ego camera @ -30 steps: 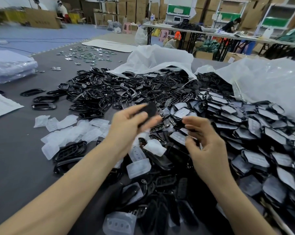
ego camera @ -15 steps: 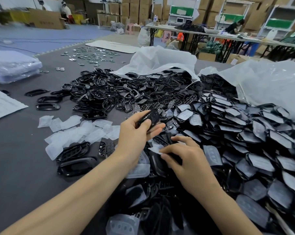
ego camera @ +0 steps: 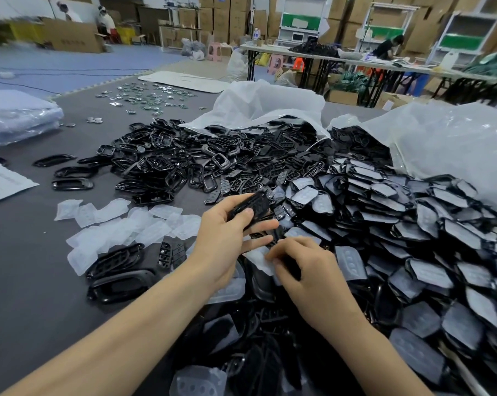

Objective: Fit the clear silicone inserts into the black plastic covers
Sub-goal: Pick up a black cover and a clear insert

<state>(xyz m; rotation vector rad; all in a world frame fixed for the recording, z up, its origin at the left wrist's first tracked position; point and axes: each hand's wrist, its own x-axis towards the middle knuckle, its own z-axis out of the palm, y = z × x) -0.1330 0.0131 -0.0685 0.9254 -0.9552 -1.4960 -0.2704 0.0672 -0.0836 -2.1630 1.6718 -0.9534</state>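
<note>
My left hand grips a black plastic cover with button holes, lifted a little above the pile. Just below it, my right hand reaches down with curled fingertips pinching a clear silicone insert that lies on the black parts. More loose clear inserts are spread on the grey table to the left. A large heap of covers fitted with inserts fills the right side.
A pile of empty black frames and covers lies behind the hands, spilling from white plastic bags. Larger black shells sit at the left of my forearm. Small metal discs lie far back. A wrapped bundle and paper sit far left.
My right hand dropped from chest height down onto the pile and closed its fingertips on a clear insert. My left hand kept the black cover and lowered slightly.
</note>
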